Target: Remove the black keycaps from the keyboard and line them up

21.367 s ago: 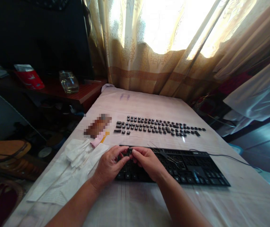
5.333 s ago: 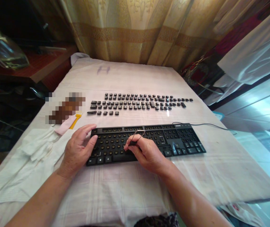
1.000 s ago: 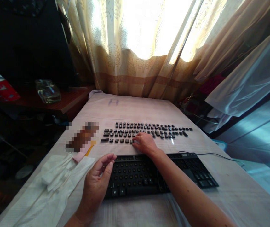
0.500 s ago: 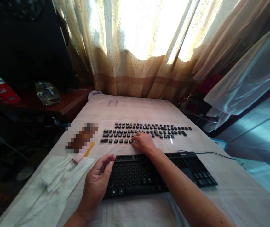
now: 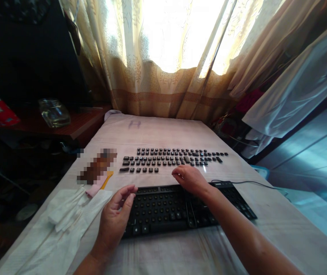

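Note:
A black keyboard (image 5: 157,208) lies on the white cloth, many of its key positions bare of caps. Beyond it, loose black keycaps (image 5: 167,158) are laid out in rows. At the keyboard's upper left corner is my left hand (image 5: 117,212), its thumb and curved fingers apart, with nothing seen between them. My right hand (image 5: 191,178) hovers over the keyboard's back edge, right of the front keycap row. Its fingers are curled together, and whatever they may hold is hidden. A thin, shiny, looped object (image 5: 191,215) rests on the keyboard below that hand.
White tissue or cloth (image 5: 68,214) lies at left, near a blurred-out brown item (image 5: 97,166) and a yellow strip (image 5: 107,179). A glass jar (image 5: 53,113) stands on a wooden shelf (image 5: 86,124). The keyboard's cable (image 5: 246,183) runs right. Curtains (image 5: 154,91) hang behind.
My right hand has moved right and back from the end of the front keycap row, uncovering its last keycap. My left hand stays at the keyboard's corner. The whole view has shifted slightly.

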Motion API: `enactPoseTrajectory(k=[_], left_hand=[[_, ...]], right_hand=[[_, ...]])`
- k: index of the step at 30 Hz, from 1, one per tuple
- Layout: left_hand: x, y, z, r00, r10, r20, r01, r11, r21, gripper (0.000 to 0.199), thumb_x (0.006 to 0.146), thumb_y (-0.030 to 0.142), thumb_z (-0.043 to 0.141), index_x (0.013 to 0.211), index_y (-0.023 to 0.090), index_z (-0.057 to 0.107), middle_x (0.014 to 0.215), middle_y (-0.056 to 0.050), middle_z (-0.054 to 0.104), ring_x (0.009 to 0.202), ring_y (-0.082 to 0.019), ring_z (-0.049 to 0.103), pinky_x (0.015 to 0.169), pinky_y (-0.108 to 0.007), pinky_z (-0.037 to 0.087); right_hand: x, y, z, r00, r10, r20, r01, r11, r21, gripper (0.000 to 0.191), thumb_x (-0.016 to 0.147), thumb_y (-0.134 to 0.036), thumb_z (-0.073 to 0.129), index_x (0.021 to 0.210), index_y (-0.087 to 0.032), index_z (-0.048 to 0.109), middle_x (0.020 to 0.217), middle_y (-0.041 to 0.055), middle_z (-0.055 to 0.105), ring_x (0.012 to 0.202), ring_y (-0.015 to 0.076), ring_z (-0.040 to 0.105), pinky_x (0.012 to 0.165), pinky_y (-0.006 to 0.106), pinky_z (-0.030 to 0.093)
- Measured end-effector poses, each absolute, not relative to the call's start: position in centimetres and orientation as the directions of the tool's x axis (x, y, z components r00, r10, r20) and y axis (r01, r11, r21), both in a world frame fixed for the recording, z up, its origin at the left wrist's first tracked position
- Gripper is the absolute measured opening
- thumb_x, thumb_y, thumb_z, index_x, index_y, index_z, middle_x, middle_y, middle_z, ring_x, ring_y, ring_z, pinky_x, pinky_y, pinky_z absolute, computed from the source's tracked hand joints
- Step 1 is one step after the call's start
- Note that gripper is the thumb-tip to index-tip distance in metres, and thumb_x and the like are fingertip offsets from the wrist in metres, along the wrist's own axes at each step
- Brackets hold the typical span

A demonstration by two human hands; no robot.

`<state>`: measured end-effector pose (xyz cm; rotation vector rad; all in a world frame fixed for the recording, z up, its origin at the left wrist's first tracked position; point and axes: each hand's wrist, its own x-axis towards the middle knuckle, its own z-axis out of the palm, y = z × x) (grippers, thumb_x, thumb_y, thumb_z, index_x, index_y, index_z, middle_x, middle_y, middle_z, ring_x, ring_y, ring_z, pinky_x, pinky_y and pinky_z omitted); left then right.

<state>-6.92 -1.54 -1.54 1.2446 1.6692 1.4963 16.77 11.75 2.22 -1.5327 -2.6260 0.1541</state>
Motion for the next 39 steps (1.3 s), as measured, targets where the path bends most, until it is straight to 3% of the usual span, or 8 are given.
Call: enactPoseTrajectory(k=[9, 15, 23, 27, 31, 35, 39], left_hand=[[-7.1, -1.4, -1.7, -0.411, 0.893, 0.184, 0.272, -0.072, 0.960, 0.038, 0.078, 0.047, 0.063, 0.101, 0.018, 0.072, 0.102, -0.008, 0.077, 0.085, -0.022, 0.073, 0.075, -0.033, 0.060], [-7.3, -1.2, -2.0, -0.410, 0.893, 0.185, 0.290, -0.065, 0.955, 0.039, 0.078, 0.048, 0.062, 0.102, 0.019, 0.071, 0.102, -0.008, 0.077, 0.083, -0.022, 0.073, 0.072, -0.033, 0.060], [-7.3, -1.1, -2.5, -0.378, 0.897, 0.230, 0.346, -0.094, 0.934, 0.037, 0.079, 0.047, 0.061, 0.101, 0.019, 0.072, 0.101, -0.008, 0.078, 0.085, -0.022, 0.073, 0.072, -0.033, 0.060], [-7.4, -1.1, -2.4, -0.384, 0.893, 0.234, 0.381, -0.078, 0.921, 0.039, 0.079, 0.048, 0.059, 0.101, 0.019, 0.071, 0.101, -0.008, 0.078, 0.084, -0.022, 0.073, 0.074, -0.034, 0.059], [-7.5, -1.1, -2.4, -0.392, 0.894, 0.217, 0.388, -0.053, 0.920, 0.042, 0.078, 0.050, 0.060, 0.104, 0.018, 0.070, 0.102, -0.009, 0.077, 0.082, -0.022, 0.072, 0.072, -0.033, 0.059], [-7.4, -1.1, -2.4, -0.391, 0.896, 0.211, 0.395, -0.044, 0.918, 0.043, 0.078, 0.050, 0.059, 0.105, 0.018, 0.070, 0.101, -0.008, 0.077, 0.080, -0.021, 0.072, 0.071, -0.033, 0.058], [-7.3, -1.1, -2.4, -0.389, 0.893, 0.226, 0.421, -0.046, 0.906, 0.040, 0.079, 0.048, 0.059, 0.105, 0.019, 0.070, 0.101, -0.008, 0.077, 0.082, -0.021, 0.071, 0.073, -0.033, 0.058]], right_hand=[[20.7, 8.3, 1.8, -0.605, 0.796, 0.034, 0.793, 0.606, -0.062, 0.033, 0.090, -0.006, 0.048, 0.104, -0.022, 0.074, 0.104, 0.0084, 0.070, 0.095, 0.0209, 0.065, 0.083, 0.030, 0.048], [21.6, 6.7, 2.0, -0.675, 0.736, 0.056, 0.738, 0.672, 0.062, 0.032, 0.088, -0.005, 0.054, 0.108, -0.024, 0.070, 0.101, 0.0087, 0.067, 0.092, 0.0224, 0.062, 0.075, 0.031, 0.049], [22.8, 6.6, 0.3, -0.718, 0.674, 0.174, 0.694, 0.711, 0.112, 0.020, 0.089, -0.004, 0.052, 0.094, -0.018, 0.067, 0.094, 0.0080, 0.065, 0.080, 0.0184, 0.062, 0.068, 0.027, 0.049], [23.4, 6.7, -0.7, -0.646, 0.690, 0.326, 0.711, 0.700, -0.073, 0.020, 0.091, -0.008, 0.047, 0.091, -0.019, 0.064, 0.093, 0.0073, 0.066, 0.079, 0.0172, 0.064, 0.072, 0.027, 0.051], [23.2, 6.2, -1.2, -0.375, 0.806, 0.457, 0.661, 0.578, -0.478, 0.016, 0.092, -0.021, 0.047, 0.092, -0.020, 0.063, 0.093, 0.0075, 0.068, 0.084, 0.0203, 0.067, 0.078, 0.032, 0.053], [22.1, 5.2, -1.2, -0.131, 0.971, 0.200, 0.363, 0.235, -0.902, 0.024, 0.091, -0.042, 0.050, 0.090, -0.021, 0.060, 0.083, 0.0055, 0.071, 0.064, 0.0177, 0.065, 0.054, 0.028, 0.051], [20.9, 4.3, -0.8, -0.112, 0.993, -0.020, 0.078, -0.011, -0.997, 0.031, 0.077, -0.045, 0.065, 0.092, -0.020, 0.054, 0.083, 0.0040, 0.073, 0.057, 0.0131, 0.062, 0.046, 0.022, 0.046]])
